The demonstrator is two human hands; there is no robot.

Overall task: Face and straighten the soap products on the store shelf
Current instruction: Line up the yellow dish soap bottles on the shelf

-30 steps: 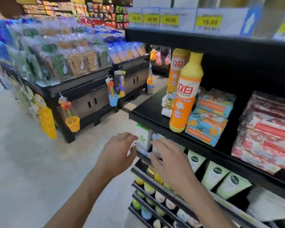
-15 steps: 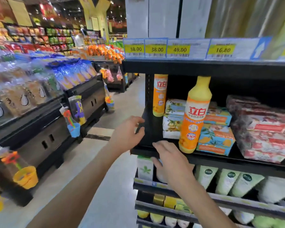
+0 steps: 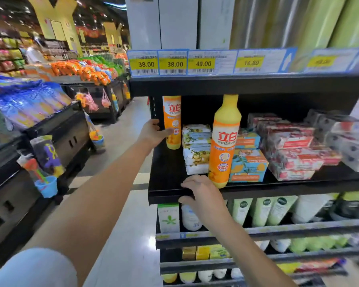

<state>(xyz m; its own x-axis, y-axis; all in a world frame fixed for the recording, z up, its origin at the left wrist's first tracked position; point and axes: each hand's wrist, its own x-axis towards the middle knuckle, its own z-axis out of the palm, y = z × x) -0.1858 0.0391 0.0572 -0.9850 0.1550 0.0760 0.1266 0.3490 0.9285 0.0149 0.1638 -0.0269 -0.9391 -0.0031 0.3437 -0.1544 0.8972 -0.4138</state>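
Black shelf (image 3: 168, 183) at chest height, holds all the soap goods. Upper board cuts off what stands above it. Right end of the shelf is blurred.

Red-and-white soap packs (image 3: 292, 154): stacked flat at the right, long sides slanting back into the shelf, print unreadable.

Blue-and-orange soap boxes (image 3: 248, 166): two high, flat, faces to the aisle, left part hidden behind the front bottle.

White-and-yellow soap packs (image 3: 196, 150): stacked flat in the middle-left, ends to the aisle, stack leaning slightly.

Front bottle (image 3: 224, 141): orange and yellow, upright at the shelf's front edge, long axis vertical, label facing the aisle, cap top lost under the upper board.

Rear bottle (image 3: 172, 121): same kind, upright at the back-left corner, label forward, top hidden by the upper board.

Left hand (image 3: 153, 134): arm stretched in, fingers curled across the rear bottle's lower front, thumb up along its left side, gripping it.

Right hand (image 3: 203, 193): knuckles up on the shelf's front lip just beside the front bottle's base; fingers bent over the top, thumb under the edge, pinching the lip. Contact with the bottle: cannot tell.

Price tags (image 3: 201, 63): yellow, on the upper rail; 38.00, 38.00, 49.00 legible, the rest blurred.
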